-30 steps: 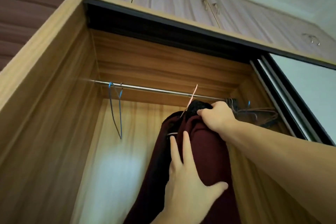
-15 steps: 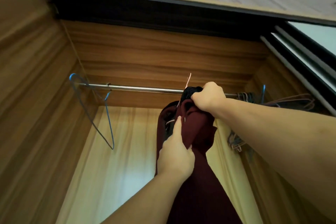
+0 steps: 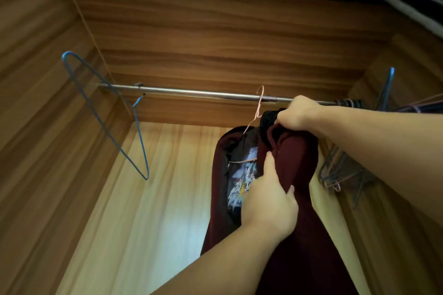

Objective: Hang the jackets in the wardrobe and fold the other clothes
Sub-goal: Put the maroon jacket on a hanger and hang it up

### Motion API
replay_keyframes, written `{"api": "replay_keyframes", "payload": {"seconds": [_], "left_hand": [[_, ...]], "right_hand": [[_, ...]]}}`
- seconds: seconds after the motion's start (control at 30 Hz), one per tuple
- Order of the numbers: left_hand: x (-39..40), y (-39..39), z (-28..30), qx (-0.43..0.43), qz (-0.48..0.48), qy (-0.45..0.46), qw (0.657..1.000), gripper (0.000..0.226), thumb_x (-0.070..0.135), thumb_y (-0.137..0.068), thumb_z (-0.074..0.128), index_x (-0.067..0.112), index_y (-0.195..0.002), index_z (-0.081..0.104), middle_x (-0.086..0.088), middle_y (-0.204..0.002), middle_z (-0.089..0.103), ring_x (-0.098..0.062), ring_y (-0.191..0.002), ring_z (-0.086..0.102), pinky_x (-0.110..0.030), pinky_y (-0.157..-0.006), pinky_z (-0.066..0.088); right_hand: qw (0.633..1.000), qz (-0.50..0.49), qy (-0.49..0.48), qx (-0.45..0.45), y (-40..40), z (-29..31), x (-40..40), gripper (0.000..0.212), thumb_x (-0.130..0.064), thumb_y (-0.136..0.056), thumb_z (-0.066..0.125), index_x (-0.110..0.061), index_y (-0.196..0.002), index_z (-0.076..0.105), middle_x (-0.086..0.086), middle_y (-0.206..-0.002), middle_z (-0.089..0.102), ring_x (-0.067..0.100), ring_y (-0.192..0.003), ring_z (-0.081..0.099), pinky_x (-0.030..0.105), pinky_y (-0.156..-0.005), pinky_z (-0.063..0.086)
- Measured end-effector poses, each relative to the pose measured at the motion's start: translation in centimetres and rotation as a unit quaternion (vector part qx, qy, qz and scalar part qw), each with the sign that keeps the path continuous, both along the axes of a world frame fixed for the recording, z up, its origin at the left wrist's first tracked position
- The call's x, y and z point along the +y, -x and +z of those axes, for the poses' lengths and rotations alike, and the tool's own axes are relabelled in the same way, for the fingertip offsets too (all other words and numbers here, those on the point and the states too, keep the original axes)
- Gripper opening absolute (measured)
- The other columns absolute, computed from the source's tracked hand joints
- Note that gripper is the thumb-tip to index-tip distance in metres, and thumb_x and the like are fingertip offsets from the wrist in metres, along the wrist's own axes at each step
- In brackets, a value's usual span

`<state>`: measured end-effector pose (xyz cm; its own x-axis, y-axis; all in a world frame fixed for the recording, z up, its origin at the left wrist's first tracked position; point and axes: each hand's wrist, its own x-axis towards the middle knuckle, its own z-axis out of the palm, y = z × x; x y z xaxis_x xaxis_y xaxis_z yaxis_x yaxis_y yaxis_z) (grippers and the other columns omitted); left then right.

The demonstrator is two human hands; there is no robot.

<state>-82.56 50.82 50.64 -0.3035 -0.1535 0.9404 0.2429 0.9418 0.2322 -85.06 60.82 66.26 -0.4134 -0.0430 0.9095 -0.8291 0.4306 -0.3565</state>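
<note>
Both hands' fingers pinched the maroon jacket (image 3: 294,158): right hand (image 3: 296,115) at the collar, left hand (image 3: 268,201) on the front edge. The collar wanted squaring on its pink hanger (image 3: 259,105).

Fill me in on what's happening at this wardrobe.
A person is hanging a dark red jacket in the wardrobe. The right hand grips its collar just under the metal rail, and the left hand holds the front edge. The pink hanger inside the jacket has its hook at the rail. An empty blue hanger hangs to the left.

Empty blue wire hanger (image 3: 105,112) at left, bunched spare hangers (image 3: 345,172) at right.
</note>
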Motion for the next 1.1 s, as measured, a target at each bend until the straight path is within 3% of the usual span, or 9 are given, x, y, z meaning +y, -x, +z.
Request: {"api": "replay_keyframes", "payload": {"seconds": [0.23, 0.33, 0.47, 0.57, 0.77, 0.87, 0.97, 1.03, 1.1], "left_hand": [[1.0, -1.0, -0.9, -0.039, -0.02, 0.005, 0.999, 0.073, 0.031, -0.099, 0.051, 0.037, -0.155, 0.004, -0.002, -0.146, 0.046, -0.025, -0.13, 0.048, -0.04, -0.104, 0.042], [1.4, -2.6, 0.0, -0.035, -0.038, 0.019, 0.998, 0.067, 0.031, -0.099, 0.052, 0.035, -0.154, 0.013, -0.001, -0.143, 0.048, -0.025, -0.129, 0.049, -0.042, -0.104, 0.043], [1.9, -4.1, 0.8, -0.016, -0.079, 0.01, 0.997, 0.055, 0.034, -0.098, 0.052, 0.031, -0.147, 0.03, -0.001, -0.137, 0.054, -0.027, -0.125, 0.051, -0.044, -0.102, 0.046], [1.5, -4.8, 0.5, -0.006, -0.097, -0.007, 0.995, 0.049, 0.035, -0.098, 0.053, 0.033, -0.144, 0.036, 0.001, -0.133, 0.057, -0.026, -0.121, 0.055, -0.044, -0.099, 0.048], [0.4, -5.6, -2.0, 0.005, -0.114, -0.021, 0.993, 0.06, 0.034, -0.098, 0.052, 0.041, -0.15, 0.023, 0.006, -0.136, 0.056, -0.021, -0.12, 0.056, -0.042, -0.098, 0.05], [0.6, -6.1, -3.5, 0.017, -0.141, -0.028, 0.989, 0.067, 0.037, -0.096, 0.055, 0.045, -0.15, 0.016, 0.009, -0.137, 0.053, -0.017, -0.121, 0.055, -0.04, -0.099, 0.05], [1.3, -6.4, -6.7, 0.002, -0.206, -0.058, 0.977, 0.075, 0.042, -0.09, 0.062, 0.047, -0.149, 0.016, 0.015, -0.141, 0.048, -0.012, -0.126, 0.05, -0.038, -0.102, 0.047], [1.8, -6.4, -9.8, -0.039, -0.25, -0.089, 0.963, 0.079, 0.044, -0.086, 0.067, 0.049, -0.147, 0.017, 0.018, -0.141, 0.046, -0.01, -0.126, 0.049, -0.037, -0.104, 0.046], [1.9, -6.1, -13.0, -0.07, -0.282, -0.112, 0.95, 0.082, 0.046, -0.082, 0.07, 0.049, -0.146, 0.019, 0.02, -0.14, 0.046, -0.009, -0.125, 0.05, -0.037, -0.104, 0.046]], "right_hand": [[0.996, -0.056, -0.054, -0.044, 0.3, -0.7, 0.8, 0.031, -0.03, -0.089, 0.063, -0.001, -0.099, 0.057, 0.012, -0.085, 0.058, 0.027, -0.07, 0.058, 0.029, -0.056, 0.045], [0.99, -0.109, -0.076, -0.037, -2.0, 0.1, 1.2, 0.03, -0.03, -0.088, 0.065, -0.004, -0.096, 0.053, 0.009, -0.076, 0.053, 0.024, -0.062, 0.054, 0.027, -0.046, 0.038], [0.973, -0.21, -0.095, -0.002, -5.1, 0.9, 1.3, 0.034, -0.034, -0.083, 0.07, -0.005, -0.094, 0.056, 0.009, -0.082, 0.055, 0.023, -0.063, 0.053, 0.029, -0.056, 0.043], [0.969, -0.228, -0.091, 0.005, -6.6, 0.8, 0.9, 0.039, -0.041, -0.082, 0.07, -0.008, -0.092, 0.055, 0.007, -0.076, 0.052, 0.022, -0.061, 0.052, 0.029, -0.05, 0.039], [0.975, -0.208, -0.071, 0.016, -6.8, -1.5, 0.5, 0.038, -0.051, -0.083, 0.058, -0.014, -0.084, 0.054, 0.005, -0.079, 0.054, 0.021, -0.065, 0.054, 0.027, -0.049, 0.036], [0.982, -0.177, -0.059, 0.032, -6.7, -3.5, 1.0, 0.058, -0.065, -0.08, 0.052, -0.016, -0.11, 0.057, 0.002, -0.091, 0.059, 0.02, -0.073, 0.056, 0.028, -0.058, 0.042], [0.991, -0.121, -0.04, 0.043, -7.1, -7.2, 1.7, 0.076, -0.063, -0.079, 0.058, -0.022, -0.14, 0.037, 0.008, -0.121, 0.058, 0.025, -0.087, 0.051, 0.029, -0.073, 0.04], [0.998, -0.055, 0.002, 0.024, -7.2, -11.0, 2.6, 0.083, -0.055, -0.078, 0.065, -0.029, -0.147, 0.026, 0.005, -0.132, 0.054, 0.028, -0.105, 0.056, 0.03, -0.082, 0.041], [0.999, -0.018, 0.039, -0.024, -7.3, -15.7, 3.4, 0.081, -0.051, -0.077, 0.07, -0.029, -0.144, 0.031, 0.0, -0.133, 0.055, 0.025, -0.117, 0.056, 0.031, -0.094, 0.043]]}}
